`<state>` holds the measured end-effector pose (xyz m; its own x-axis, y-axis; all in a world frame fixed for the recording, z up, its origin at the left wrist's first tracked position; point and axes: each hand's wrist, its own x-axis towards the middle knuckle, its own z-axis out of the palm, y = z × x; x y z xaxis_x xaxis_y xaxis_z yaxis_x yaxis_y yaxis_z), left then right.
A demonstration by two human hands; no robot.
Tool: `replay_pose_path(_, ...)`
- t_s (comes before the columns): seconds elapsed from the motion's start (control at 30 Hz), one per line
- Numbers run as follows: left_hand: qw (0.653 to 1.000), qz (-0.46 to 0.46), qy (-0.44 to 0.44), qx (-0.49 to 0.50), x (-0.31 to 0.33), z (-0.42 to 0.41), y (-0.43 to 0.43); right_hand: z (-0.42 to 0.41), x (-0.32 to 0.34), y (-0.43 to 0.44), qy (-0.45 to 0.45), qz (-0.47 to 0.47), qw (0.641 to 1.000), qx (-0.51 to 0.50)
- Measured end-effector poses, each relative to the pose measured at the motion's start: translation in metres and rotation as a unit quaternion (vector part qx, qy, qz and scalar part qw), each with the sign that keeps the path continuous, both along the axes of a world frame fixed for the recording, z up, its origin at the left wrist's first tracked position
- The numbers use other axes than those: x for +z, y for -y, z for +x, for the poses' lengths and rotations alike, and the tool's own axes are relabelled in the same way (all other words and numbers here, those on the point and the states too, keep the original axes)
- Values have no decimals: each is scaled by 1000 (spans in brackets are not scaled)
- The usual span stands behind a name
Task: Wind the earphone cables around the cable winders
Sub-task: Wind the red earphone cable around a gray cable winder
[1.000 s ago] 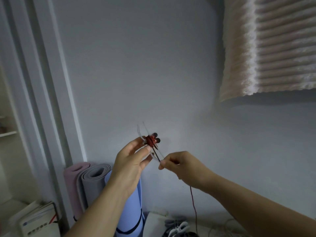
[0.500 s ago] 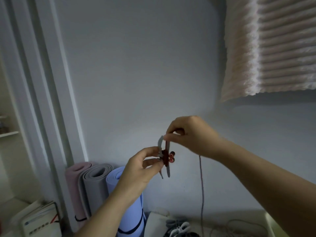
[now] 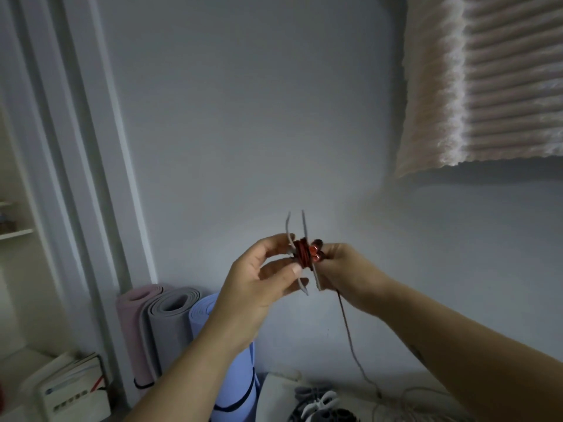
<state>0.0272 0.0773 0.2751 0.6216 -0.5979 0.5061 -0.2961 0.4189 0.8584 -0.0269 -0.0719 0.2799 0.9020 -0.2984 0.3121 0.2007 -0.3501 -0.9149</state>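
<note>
I hold a small grey cable winder (image 3: 304, 226) with two thin flanges in front of the wall. My left hand (image 3: 259, 278) pinches it between thumb and fingers from the left. Dark red earphone cable (image 3: 302, 254) is wrapped several turns round its core, and the red earbuds (image 3: 315, 253) sit at its right side. My right hand (image 3: 347, 271) is at the winder's right, fingers curled round the cable. The loose cable (image 3: 347, 327) hangs from that hand down toward the surface below.
Three rolled mats, pink (image 3: 134, 324), grey (image 3: 170, 324) and blue (image 3: 225, 370), lean against the wall at lower left. More grey and white winders (image 3: 316, 403) and pale cables (image 3: 405, 403) lie below. A ribbed cloth (image 3: 481, 80) hangs at upper right. A white box (image 3: 73, 394) stands at bottom left.
My right hand has come down from above the winder to its right side, carrying the cable round it. More red turns sit on the core.
</note>
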Motion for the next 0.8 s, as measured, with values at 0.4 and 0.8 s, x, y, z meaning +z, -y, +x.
replay_pose_path(0.4,985,-12,-148,83,-17,29,-1,-8,-22,-20,-40,-294,955,2)
replay_pose_path(0.8,987,132,66,58,-28,24,-4,-22,34,-9,89,-415,900,-102)
